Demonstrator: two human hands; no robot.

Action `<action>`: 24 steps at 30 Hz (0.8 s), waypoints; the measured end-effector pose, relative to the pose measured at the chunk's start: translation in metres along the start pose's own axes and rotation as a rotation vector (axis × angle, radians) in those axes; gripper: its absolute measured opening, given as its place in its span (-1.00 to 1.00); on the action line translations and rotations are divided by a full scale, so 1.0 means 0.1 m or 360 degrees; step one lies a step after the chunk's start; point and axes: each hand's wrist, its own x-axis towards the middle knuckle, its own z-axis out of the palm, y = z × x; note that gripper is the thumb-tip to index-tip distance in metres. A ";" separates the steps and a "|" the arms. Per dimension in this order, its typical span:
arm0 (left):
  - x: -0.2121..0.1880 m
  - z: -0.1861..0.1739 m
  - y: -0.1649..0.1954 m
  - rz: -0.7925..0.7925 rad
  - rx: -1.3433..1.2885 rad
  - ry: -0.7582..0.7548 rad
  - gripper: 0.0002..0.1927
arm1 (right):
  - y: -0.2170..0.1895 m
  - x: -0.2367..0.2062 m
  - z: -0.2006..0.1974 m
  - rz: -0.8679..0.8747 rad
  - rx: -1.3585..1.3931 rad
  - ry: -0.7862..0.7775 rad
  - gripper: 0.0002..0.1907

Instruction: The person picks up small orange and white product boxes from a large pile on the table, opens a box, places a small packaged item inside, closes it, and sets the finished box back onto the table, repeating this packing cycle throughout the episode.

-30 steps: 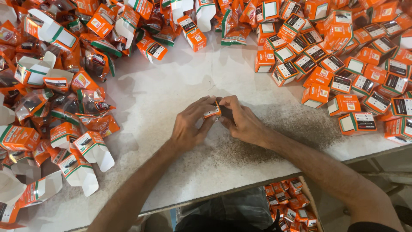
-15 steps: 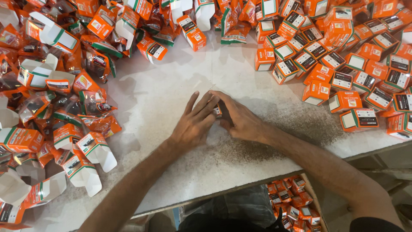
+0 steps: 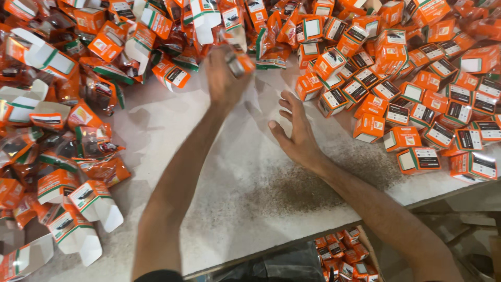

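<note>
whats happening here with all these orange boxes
A person is working at a white table covered in small orange boxes. The left hand is stretched out to the far pile and appears to grip a small box, though motion blur hides the detail. The right hand is open and empty, fingers spread just above the tabletop. Closed boxes are heaped on the right; open, unfolded cartons and orange packets lie on the left. More boxes sit in a crate below the table edge.
</note>
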 end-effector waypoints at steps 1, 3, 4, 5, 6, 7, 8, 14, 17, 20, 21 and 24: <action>-0.18 0.07 0.08 0.0101 -0.0233 -0.0088 -0.41 | 0.08 0.02 -0.01 0.0065 0.0059 0.0004 -0.19; -0.51 0.21 0.26 0.0699 0.0385 -0.0454 -0.31 | 0.20 0.03 -0.04 0.0138 0.0110 -0.0007 -0.19; -0.70 0.22 0.34 0.0802 0.0283 -0.0538 -0.25 | 0.24 0.04 -0.08 0.0146 0.0096 -0.0038 -0.21; -0.85 0.21 0.40 0.0904 0.0178 -0.0617 -0.19 | 0.26 0.05 -0.09 0.0147 0.0080 -0.0072 -0.23; -0.84 0.20 0.43 0.0779 -0.0206 -0.0736 -0.19 | 0.27 0.06 -0.12 0.0171 0.0271 -0.0087 -0.26; -0.79 0.18 0.44 0.0647 -0.0592 -0.0849 -0.20 | 0.27 0.07 -0.14 0.0191 0.0458 -0.0098 -0.29; -0.68 0.18 0.44 0.0508 -0.0976 -0.0955 -0.20 | 0.25 0.08 -0.15 0.0206 0.0641 -0.0106 -0.32; 0.35 0.52 0.28 0.0508 0.0477 -0.0564 -0.40 | 0.06 0.05 -0.08 0.0283 0.0468 0.0126 -0.46; 0.40 0.64 0.25 0.0880 0.1141 -0.0541 -0.24 | 0.02 0.00 -0.09 0.0127 0.0698 -0.0047 -0.46; 0.20 0.55 0.13 0.1019 0.1088 -0.0622 -0.28 | -0.01 -0.04 -0.10 0.0155 0.0715 -0.0108 -0.45; 0.12 0.46 0.10 0.1052 0.0988 -0.0667 -0.31 | -0.03 -0.05 -0.10 0.0132 0.0700 -0.0158 -0.43; -0.17 -0.03 0.04 0.0834 0.0889 -0.0856 -0.47 | -0.13 -0.07 -0.10 0.0062 0.0448 -0.0282 -0.39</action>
